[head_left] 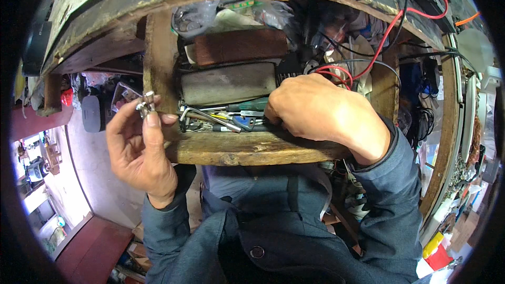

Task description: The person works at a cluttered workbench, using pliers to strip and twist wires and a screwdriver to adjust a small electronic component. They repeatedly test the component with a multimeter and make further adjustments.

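Between the thumb and fingers of my left hand (139,147) is a small shiny metal part (145,104), held up left of an open wooden drawer (226,150). Its exact kind is too small to make out. My right hand (321,108) reaches down into the drawer with its fingers curled among the tools; the fingertips and anything in them are hidden. Beside those fingers lie a screwdriver with a dark green handle (252,105), a blue-handled tool (244,122) and a bent metal rod (210,118).
Behind the tools sit a grey oblong block (229,84) and a brown one (239,46). Red wires (376,55) and black cables hang across the drawer's right side. The worn workbench edge (221,1) overhangs the drawer. A dark red surface (94,247) stands at lower left.
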The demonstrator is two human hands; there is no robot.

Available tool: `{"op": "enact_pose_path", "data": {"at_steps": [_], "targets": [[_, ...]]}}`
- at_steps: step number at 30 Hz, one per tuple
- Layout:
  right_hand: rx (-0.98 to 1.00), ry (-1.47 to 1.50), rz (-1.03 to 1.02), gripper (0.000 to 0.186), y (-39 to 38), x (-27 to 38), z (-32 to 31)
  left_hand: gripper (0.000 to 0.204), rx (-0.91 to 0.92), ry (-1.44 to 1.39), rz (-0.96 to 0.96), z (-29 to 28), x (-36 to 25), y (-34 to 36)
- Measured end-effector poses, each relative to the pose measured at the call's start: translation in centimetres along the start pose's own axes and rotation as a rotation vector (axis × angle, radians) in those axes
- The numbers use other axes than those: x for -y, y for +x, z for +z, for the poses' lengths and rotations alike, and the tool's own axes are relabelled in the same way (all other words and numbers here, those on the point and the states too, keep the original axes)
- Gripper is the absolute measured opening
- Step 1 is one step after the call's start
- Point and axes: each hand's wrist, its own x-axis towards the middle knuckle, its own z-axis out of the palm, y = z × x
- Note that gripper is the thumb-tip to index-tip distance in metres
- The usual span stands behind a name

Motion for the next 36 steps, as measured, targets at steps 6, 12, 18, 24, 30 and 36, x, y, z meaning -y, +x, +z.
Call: {"op": "enact_pose_path", "data": {"at_steps": [6, 12, 18, 24, 30, 36], "targets": [[0.03, 0.062, -0.081, 0.017, -0.3, 0.0, -0.2, 0.024, 0.025, -0.009, 0.001, 0.1, -0.1, 0.0], [-0.036, -0.016, -0.012, 0.027, -0.8, -0.9, -1.5, 0.025, 0.026, -0.063, 0.007, 0.2, 0.2, 0.0], [-0.255, -0.06, 0.04, 0.019, -1.6, -2.1, -1.5, 0.026, 0.035, -0.081, -0.006, 0.1, 0.1, 0.2], [-0.256, -0.075, 0.031, 0.016, -1.2, -1.9, -1.3, 0.025, 0.033, -0.123, -0.024, 0.1, 0.0, 0.3], [-0.343, -0.132, 0.142, 0.013, -1.9, -2.6, -1.4, 0.024, 0.052, -0.083, -0.011, 0.1, 0.1, 0.2], [-0.435, -0.077, 0.199, 0.013, -3.1, -3.9, -1.7, 0.023, 0.068, -0.109, -0.027, 0.0, 0.2, 0.2]]}}
